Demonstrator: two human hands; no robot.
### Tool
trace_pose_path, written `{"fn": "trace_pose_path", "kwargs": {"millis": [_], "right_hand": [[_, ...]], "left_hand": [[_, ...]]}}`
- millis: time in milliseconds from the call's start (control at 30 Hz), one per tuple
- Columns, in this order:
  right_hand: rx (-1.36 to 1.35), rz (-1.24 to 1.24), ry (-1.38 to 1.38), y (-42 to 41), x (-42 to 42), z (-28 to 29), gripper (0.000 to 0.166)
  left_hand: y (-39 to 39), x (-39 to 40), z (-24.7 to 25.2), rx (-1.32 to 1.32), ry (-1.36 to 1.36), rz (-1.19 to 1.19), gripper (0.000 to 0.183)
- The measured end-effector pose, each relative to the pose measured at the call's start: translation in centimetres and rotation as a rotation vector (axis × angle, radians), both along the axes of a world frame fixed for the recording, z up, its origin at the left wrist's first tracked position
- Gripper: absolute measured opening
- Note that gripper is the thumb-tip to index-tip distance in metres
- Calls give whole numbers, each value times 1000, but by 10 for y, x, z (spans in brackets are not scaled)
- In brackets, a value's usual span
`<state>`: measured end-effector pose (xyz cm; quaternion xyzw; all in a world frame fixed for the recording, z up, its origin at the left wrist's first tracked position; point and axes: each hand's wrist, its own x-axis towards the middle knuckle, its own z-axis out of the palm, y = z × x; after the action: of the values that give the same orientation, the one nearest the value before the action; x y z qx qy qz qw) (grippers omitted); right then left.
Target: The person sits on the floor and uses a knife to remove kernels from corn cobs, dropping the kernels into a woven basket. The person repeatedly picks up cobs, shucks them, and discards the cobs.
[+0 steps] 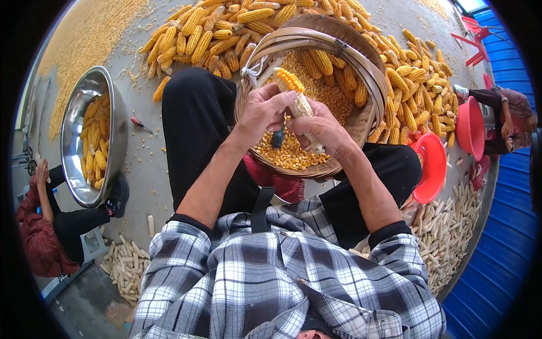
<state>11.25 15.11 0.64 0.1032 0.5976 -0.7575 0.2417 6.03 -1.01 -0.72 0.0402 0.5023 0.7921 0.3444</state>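
Observation:
A partly shelled ear of corn is held between my two hands above a woven bamboo basket. Yellow kernels remain near its upper end; the rest is bare cob. My left hand grips the upper part with thumb and fingers. Around the lower part closes my right hand. Below the hands, a dark blue-green tool handle stands among loose kernels; I cannot tell whether a finger touches it. Whole ears lie in the basket's far part, beside a handle tied with white string.
Unshelled ears are heaped beyond the basket. A steel basin with ears and a screwdriver are at left, near a seated person. Red plastic basins, bare cobs and another seated person are at right.

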Motion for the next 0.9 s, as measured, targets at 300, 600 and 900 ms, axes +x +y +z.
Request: {"fn": "trace_pose_path", "kwargs": {"millis": [300, 600, 900], "right_hand": [[42, 61, -15, -3, 4, 5, 30], [-15, 62, 7, 3, 1, 2, 31], [-207, 82, -166, 5, 6, -8, 35]], "left_hand": [[-5, -3, 0, -49, 11, 14, 19], [-8, -5, 9, -9, -59, 23, 19], [-8, -3, 10, 23, 3, 30, 21]]}}
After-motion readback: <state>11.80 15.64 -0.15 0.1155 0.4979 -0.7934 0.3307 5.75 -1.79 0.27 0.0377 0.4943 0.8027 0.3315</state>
